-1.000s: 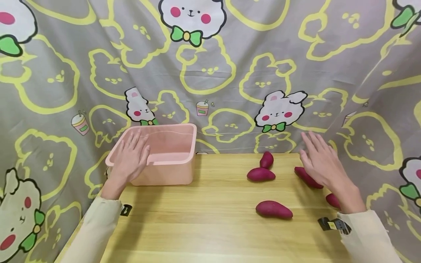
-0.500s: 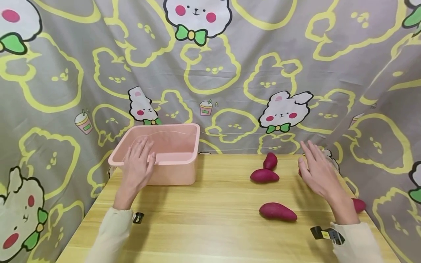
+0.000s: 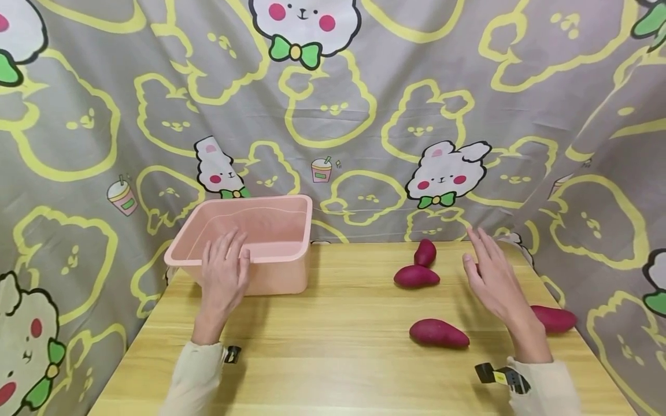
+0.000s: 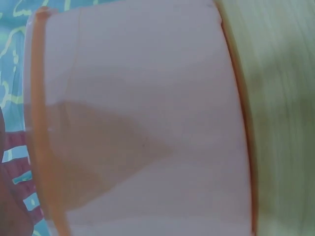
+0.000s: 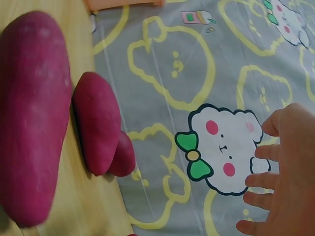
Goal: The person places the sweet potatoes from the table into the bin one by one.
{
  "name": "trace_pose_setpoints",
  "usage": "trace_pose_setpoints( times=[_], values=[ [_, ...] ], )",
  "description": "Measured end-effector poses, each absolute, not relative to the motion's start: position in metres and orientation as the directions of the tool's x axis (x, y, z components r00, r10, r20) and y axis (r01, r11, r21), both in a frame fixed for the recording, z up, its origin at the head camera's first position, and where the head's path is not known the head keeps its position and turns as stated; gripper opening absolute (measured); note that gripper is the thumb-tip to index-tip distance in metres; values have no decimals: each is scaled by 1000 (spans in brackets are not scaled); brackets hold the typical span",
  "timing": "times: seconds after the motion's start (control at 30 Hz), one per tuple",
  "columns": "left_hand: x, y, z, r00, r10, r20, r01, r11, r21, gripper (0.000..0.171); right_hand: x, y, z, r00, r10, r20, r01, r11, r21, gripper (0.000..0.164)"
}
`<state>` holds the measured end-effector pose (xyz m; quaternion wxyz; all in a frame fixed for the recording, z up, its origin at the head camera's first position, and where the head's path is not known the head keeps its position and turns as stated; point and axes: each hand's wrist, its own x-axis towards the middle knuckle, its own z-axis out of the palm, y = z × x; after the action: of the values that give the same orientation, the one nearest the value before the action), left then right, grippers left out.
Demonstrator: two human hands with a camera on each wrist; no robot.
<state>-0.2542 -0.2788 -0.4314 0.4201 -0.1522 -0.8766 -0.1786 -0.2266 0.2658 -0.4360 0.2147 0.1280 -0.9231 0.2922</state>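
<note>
My left hand [image 3: 225, 271] is over the front rim of a pink plastic tub [image 3: 285, 278], fingers extended and holding nothing. In the left wrist view the tub's outer wall [image 4: 147, 73] fills most of the picture. My right hand [image 3: 491, 283] hovers over the right side of the table, fingers spread, with nothing in it. To its left lie an oblong purple sweet potato [image 3: 416, 276], a smaller sweet potato [image 3: 425, 252] behind that, and a longer sweet potato [image 3: 439, 333] nearer the front. Another sweet potato [image 3: 557, 319] shows beyond my right wrist, partly covered by it.
The wooden table [image 3: 333, 352] carries everything. A grey curtain [image 3: 354, 133] with cartoon rabbits hangs along its back and both sides. The tub stands at the back left, close to the curtain.
Both hands have drawn back towards me; the left has also shifted right across the tub's front, the right slightly left. The sweet potatoes and tub stay put on the table.
</note>
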Motion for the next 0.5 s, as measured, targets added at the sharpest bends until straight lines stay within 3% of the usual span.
trace_pose_setpoints(
  times=[0.5],
  values=[
    [-257, -263, -453, -565, 91, 820, 397, 901, 174, 37, -219, 249, -454, -892, -69, 447, -357, 713, -603, 56]
  ],
)
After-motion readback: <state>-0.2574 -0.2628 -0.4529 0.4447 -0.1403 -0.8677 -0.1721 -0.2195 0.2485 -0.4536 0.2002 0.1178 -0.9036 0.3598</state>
